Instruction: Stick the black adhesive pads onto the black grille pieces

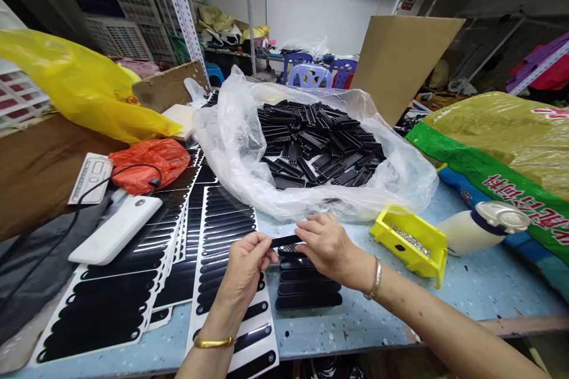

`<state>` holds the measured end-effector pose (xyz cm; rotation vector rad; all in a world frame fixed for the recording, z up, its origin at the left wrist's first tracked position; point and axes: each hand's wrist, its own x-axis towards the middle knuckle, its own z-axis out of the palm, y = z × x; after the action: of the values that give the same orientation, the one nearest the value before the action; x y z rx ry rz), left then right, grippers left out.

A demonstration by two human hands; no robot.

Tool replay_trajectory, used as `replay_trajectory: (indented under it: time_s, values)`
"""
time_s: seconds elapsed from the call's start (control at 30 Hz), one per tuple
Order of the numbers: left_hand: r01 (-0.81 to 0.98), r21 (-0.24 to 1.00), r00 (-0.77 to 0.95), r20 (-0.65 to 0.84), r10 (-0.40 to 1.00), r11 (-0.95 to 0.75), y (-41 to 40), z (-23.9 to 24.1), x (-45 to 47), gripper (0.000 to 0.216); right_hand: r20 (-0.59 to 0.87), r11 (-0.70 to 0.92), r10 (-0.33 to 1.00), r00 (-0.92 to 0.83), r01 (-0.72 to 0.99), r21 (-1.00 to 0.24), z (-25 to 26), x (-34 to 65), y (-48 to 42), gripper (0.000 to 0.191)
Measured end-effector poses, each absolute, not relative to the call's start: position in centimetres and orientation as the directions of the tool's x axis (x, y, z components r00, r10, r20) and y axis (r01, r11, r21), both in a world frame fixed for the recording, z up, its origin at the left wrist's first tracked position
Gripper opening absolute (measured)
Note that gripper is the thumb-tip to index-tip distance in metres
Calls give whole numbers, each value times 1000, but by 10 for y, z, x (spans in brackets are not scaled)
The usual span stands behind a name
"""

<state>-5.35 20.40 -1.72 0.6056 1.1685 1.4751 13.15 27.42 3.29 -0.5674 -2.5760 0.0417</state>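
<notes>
My left hand (246, 263) pinches the left end of a black sticker strip (284, 241), fingers closed. My right hand (324, 244) presses on the strip's right end, over a small black comb (291, 249). Just below lies a row of finished black combs (306, 287) on the blue table (466, 284). White sheets of black oval stickers (222, 219) lie left of my hands. A clear plastic bag (231, 142) full of loose black combs (320, 142) sits behind my hands.
A yellow bin (411, 243) with small metal parts and a white bottle (480, 228) lie at right, beside a large green-yellow sack (502, 148). At left are a white power bank (115, 228), a red bag (149, 163), a yellow bag (75, 86) and cardboard boxes (400, 59).
</notes>
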Motion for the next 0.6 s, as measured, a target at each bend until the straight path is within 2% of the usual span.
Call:
replay_trajectory:
  time_s: [0.1,0.2,0.33,0.43,0.53,0.6]
  values:
    - [-461,880,-205,-232,951,115,199,-9,-48,26,335,908,418,-844,396,-134,26,120,270,13]
    - [-421,896,-181,-233,956,139,197,-6,-44,27,319,881,470,-823,413,-232,21,125,269,13]
    - [-249,958,-362,-226,904,140,202,-10,-49,30,346,807,574,-742,443,-390,21,146,276,12]
    - [-44,988,-451,-155,879,151,207,-16,-58,36,255,688,697,-670,525,-502,23,166,286,11]
    - [293,942,-313,-69,947,165,213,-22,-62,37,108,531,789,-605,582,-616,19,181,294,8]
    - [453,880,-200,-56,978,143,217,-25,-62,37,55,453,828,-559,606,-654,13,188,297,8]
